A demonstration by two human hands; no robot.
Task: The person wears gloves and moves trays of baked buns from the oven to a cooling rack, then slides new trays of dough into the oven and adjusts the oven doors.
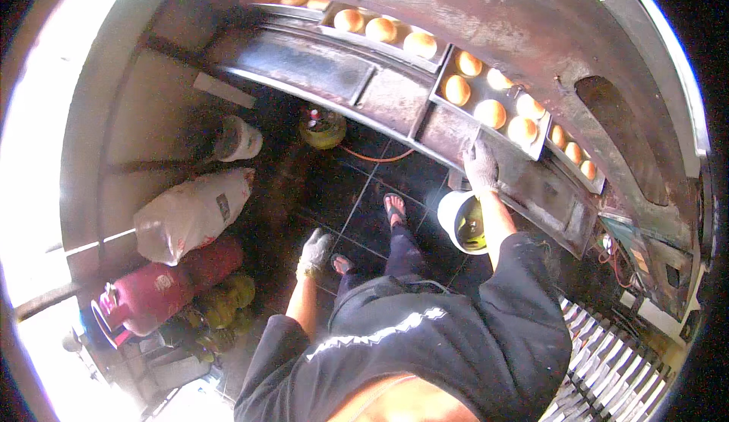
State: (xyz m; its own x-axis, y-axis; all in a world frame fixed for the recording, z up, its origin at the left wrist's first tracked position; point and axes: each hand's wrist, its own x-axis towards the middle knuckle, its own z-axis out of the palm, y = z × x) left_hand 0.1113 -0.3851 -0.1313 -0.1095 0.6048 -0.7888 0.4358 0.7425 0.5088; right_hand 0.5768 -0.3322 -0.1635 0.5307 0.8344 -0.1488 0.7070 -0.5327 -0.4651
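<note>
My right hand, in a pale work glove, reaches over the oven's metal ledge. Its fingers are drawn together at the ledge, just below a dark tray of golden buns; whatever they grip is too small to make out. My left hand, gloved as well, hangs low over the floor with its fingers loosely apart and nothing in them. Farther left in the oven mouth sits another tray of buns, and to the right a third row of buns shows.
Below my right forearm stands a white bucket. A round greenish container sits under the ledge with an orange hose. At left are a white sack, a red gas cylinder and a white pail. Slatted racks stand at lower right.
</note>
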